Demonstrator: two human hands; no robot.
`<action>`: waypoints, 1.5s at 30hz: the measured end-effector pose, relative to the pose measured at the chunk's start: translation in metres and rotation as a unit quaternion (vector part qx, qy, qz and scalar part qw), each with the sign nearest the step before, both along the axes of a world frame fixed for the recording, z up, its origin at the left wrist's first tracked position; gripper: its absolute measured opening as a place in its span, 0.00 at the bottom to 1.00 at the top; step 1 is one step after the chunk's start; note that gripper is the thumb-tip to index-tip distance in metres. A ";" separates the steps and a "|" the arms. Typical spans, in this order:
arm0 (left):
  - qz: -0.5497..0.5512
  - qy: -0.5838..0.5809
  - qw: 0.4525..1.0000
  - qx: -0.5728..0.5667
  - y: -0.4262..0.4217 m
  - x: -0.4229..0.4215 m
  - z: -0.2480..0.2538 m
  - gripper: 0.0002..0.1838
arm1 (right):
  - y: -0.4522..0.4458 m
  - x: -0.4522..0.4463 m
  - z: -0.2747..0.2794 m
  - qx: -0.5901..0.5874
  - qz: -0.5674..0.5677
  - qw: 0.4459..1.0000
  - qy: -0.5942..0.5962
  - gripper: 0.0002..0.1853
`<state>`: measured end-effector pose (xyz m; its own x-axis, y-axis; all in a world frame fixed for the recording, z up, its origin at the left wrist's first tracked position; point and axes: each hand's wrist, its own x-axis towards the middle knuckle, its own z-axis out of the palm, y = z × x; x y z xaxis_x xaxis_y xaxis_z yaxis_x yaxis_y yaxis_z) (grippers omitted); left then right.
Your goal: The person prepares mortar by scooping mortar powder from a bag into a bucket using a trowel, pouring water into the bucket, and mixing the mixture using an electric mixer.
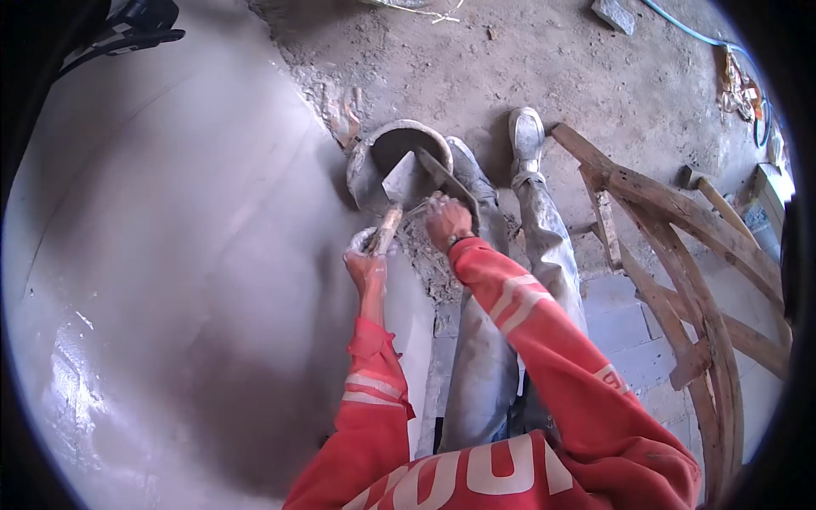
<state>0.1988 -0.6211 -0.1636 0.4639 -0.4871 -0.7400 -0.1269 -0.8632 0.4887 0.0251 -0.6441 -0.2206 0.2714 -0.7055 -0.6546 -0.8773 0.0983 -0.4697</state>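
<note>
- Subject: a worker in a red, white-lettered sweatshirt, seen from beside the work, bent over a round, pale-rimmed bucket (pixel 408 125) with a dark interior.
- Position: the bucket stands on the dusty brown floor (pixel 595 110), by the edge where the floor meets the smooth, pale-grey plastered surface (pixel 212 212), and just beside one of the worker's shoes.
- Left hand (pixel 365 255): fingers wrapped around the wooden handle of a pointed, pale metal trowel (pixel 399 177); its blade lies over the near edge of the bucket's mouth.
- Right hand (pixel 448 219): fingers curled in, apparently gripping a long, flat, dark-grey float (pixel 452 185) whose handle the hand hides. The float stands tilted at the right edge of the bucket's mouth, its far end close to the trowel blade; whether they touch cannot be told.
- Step in hand, as judged: working trowel and float together above the bucket.
- Good practice: hold both blades within the rim, so that scrapings fall inward; draw the trowel flat along the float with light, even pressure; keep knuckles clear of the metal edges.
- Likely fault: a float carried past the right edge would shed material onto the floor, where crumbly grey debris (pixel 438 263) lies below the hands.
- Surroundings: a rough brown timber frame (pixel 680 212) stands to the right, well apart from the bucket.
</note>
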 end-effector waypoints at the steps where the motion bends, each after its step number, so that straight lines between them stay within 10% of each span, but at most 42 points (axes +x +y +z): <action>1: 0.055 0.043 0.997 0.020 -0.004 0.002 0.008 0.17 | 0.010 -0.005 -0.002 -0.028 -0.007 1.000 0.005 0.20; 10: 0.241 0.298 0.898 0.215 0.027 0.053 -0.032 0.17 | 0.053 -0.054 0.077 0.020 -0.027 0.999 0.018 0.26; 16: 0.291 0.284 0.887 0.219 0.032 0.033 -0.038 0.05 | 0.060 -0.028 0.081 -0.011 0.010 0.998 -0.058 0.20; 21: 0.279 0.261 0.892 0.241 0.029 0.006 -0.015 0.14 | 0.048 -0.016 0.003 -0.058 0.003 0.998 -0.038 0.14; 25: 0.297 0.261 0.895 0.206 0.021 0.012 -0.023 0.14 | 0.021 -0.025 0.056 0.004 0.027 0.999 -0.017 0.17; 27: 0.264 0.229 0.911 0.218 0.012 -0.009 -0.011 0.15 | 0.028 -0.021 0.071 -0.027 0.148 0.988 0.020 0.20; 36: 0.179 -0.026 0.967 0.182 0.056 -0.025 -0.023 0.14 | 0.024 -0.051 0.076 -0.045 -0.035 0.998 -0.002 0.23; 42: 0.142 0.108 0.975 0.131 0.052 -0.023 -0.017 0.06 | 0.037 -0.050 0.057 0.031 -0.061 0.997 -0.021 0.22; 45: -0.126 -0.132 0.977 0.109 0.121 -0.005 -0.053 0.14 | 0.042 -0.060 0.081 0.036 -0.142 0.989 -0.030 0.24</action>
